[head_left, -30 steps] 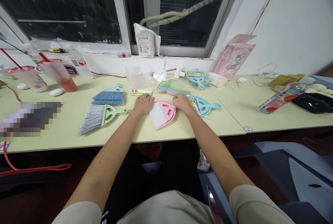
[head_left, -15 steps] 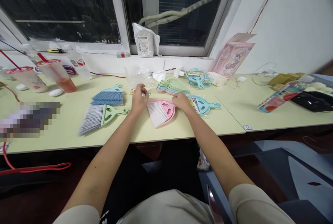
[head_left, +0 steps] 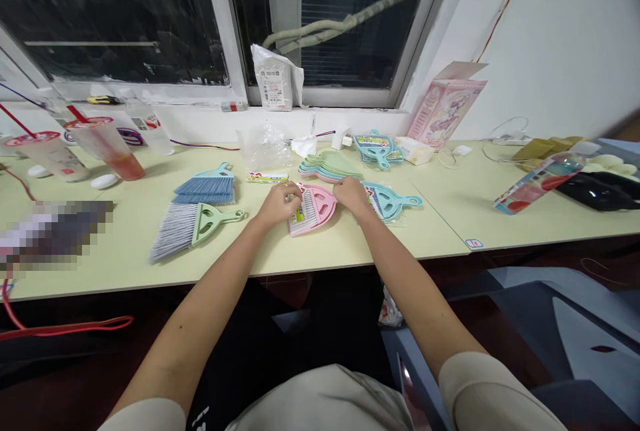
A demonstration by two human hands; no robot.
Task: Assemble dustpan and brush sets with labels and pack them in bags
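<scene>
In front of me a small pink brush [head_left: 325, 203] with white bristles lies flat, probably over a pink dustpan. My right hand [head_left: 350, 194] is closed around its handle end. A printed label card [head_left: 299, 215], yellow-green and red, lies across the bristles. My left hand [head_left: 281, 204] pinches the card's left side, its fingertips at the bristles. Just behind that hand a similar label strip [head_left: 267, 177] rests on the table. To the right of the pink brush is a bagged blue brush and dustpan set [head_left: 390, 203].
On the left lie a green-handled brush [head_left: 175, 227] and blue brushes [head_left: 206, 187]. Behind the pink brush are stacked dustpans [head_left: 330, 164], crumpled clear plastic [head_left: 265, 145] and more bagged blue sets [head_left: 376, 149]. Drink cups [head_left: 107, 147] stand far left; a bottle [head_left: 540, 184] leans at right.
My left hand has moved down and right to the bristles, and a label card now lies across them. The label strip behind it has come into full view. My right hand stays at the handle.
</scene>
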